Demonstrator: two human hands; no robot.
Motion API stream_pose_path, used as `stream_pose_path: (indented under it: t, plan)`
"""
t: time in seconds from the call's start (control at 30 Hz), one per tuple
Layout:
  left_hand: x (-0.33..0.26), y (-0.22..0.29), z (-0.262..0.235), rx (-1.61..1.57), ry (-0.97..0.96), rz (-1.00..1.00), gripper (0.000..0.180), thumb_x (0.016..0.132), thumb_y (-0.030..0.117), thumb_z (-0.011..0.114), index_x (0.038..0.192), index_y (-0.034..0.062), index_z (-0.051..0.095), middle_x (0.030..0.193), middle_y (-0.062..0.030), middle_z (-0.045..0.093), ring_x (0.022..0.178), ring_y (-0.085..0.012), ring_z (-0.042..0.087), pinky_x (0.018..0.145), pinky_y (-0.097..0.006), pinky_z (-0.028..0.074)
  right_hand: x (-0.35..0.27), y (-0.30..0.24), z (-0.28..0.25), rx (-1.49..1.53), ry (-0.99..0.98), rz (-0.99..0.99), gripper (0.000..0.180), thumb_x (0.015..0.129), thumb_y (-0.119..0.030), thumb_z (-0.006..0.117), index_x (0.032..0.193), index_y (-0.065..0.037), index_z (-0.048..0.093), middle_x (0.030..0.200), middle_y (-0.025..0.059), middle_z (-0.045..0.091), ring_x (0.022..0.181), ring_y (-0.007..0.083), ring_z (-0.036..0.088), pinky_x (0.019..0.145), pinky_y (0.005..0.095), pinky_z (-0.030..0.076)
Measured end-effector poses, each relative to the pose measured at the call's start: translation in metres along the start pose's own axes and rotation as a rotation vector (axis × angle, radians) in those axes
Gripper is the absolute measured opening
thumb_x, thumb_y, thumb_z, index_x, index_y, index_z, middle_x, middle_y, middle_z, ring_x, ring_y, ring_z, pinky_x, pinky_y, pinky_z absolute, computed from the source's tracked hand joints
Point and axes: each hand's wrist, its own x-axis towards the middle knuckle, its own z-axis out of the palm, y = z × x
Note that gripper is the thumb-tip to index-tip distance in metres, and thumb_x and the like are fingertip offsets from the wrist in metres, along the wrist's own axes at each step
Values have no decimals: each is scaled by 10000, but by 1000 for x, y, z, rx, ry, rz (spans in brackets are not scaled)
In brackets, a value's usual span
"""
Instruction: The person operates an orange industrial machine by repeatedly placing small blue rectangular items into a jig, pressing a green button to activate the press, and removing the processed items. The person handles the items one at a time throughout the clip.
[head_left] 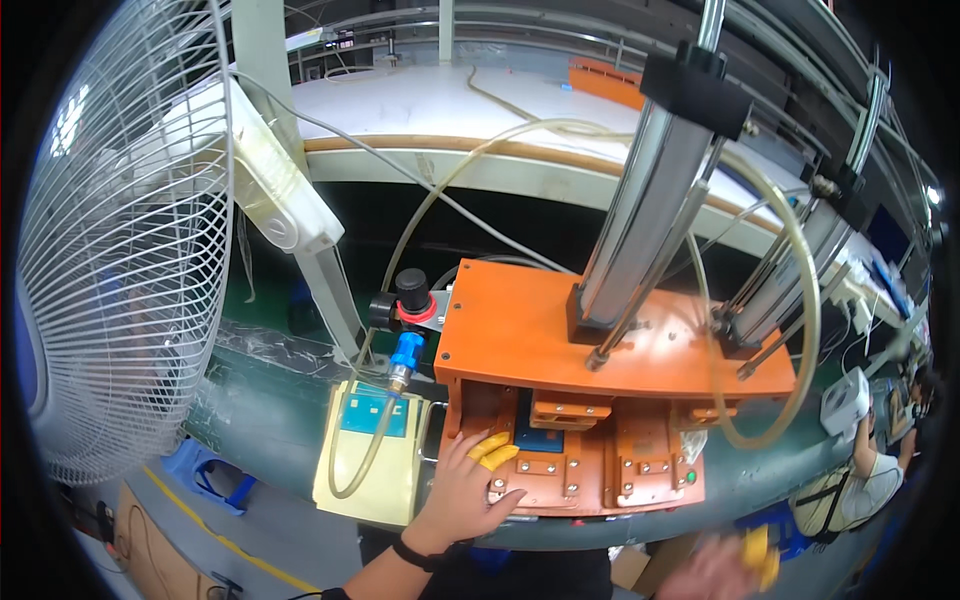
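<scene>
My left hand (458, 497), with yellow finger covers on two fingers and a black band at the wrist, is at the front left of an orange pneumatic press (510, 320). Its fingers are stretched out and the thumb is apart, beside a metal-bolted fixture block (542, 468). Whether the fingertips touch the press base cannot be told. A blue flat piece (540, 438) lies under the press head, just beyond the fingers. Low on the right, my right hand (708, 570) is smeared by motion, away from the press, with yellow covers on its fingers.
A caged fan (130, 240) rises at the left. A yellowish control box (370, 460) with a looped air hose stands beside the press's air regulator (412, 290). Two upright cylinders (645, 200) top the press. A person (855, 490) sits at the far right.
</scene>
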Motion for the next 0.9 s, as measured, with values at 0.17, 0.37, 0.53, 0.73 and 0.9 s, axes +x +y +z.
stream_pose_path:
  t: [0.17, 0.37, 0.53, 0.73, 0.9]
  plan:
    - [-6, -4, 1, -1, 49, -5, 552, 883, 342, 811, 1334, 48, 690, 1386, -179, 648, 1396, -435, 523, 1235, -601, 322, 14, -18, 78, 422, -298, -118, 455, 1057, -313, 648, 1447, -142, 485, 1373, 73, 555, 1004, 213, 586, 803, 352, 511]
    - [-6, -1, 2, 7, 98, -10, 541, 887, 322, 803, 1335, 42, 687, 1413, -189, 621, 1421, -453, 486, 1228, -605, 328, 13, 6, 82, 464, -326, -32, 461, 1048, -321, 664, 1432, -142, 484, 1361, 81, 555, 978, 228, 595, 779, 362, 518]
    - [-7, -3, 2, 34, 109, 3, 535, 878, 310, 806, 1326, 41, 692, 1422, -192, 613, 1418, -459, 484, 1227, -600, 332, 8, 13, 79, 474, -333, 0, 466, 1040, -329, 678, 1420, -141, 482, 1351, 88, 554, 956, 241, 604, 760, 371, 524]
    - [-9, -4, 3, 21, 112, 19, 529, 869, 305, 814, 1315, 44, 703, 1418, -186, 619, 1409, -460, 492, 1228, -599, 329, 2, 14, 77, 436, -334, 23, 474, 1031, -338, 694, 1405, -140, 481, 1339, 95, 554, 930, 256, 613, 736, 382, 532]
    - [-9, -4, 5, 17, 111, 7, 536, 881, 312, 806, 1332, 47, 693, 1415, -186, 622, 1414, -453, 490, 1232, -605, 321, 0, 18, 77, 433, -343, 27, 481, 1023, -345, 707, 1393, -140, 479, 1329, 102, 554, 908, 269, 621, 716, 390, 538]
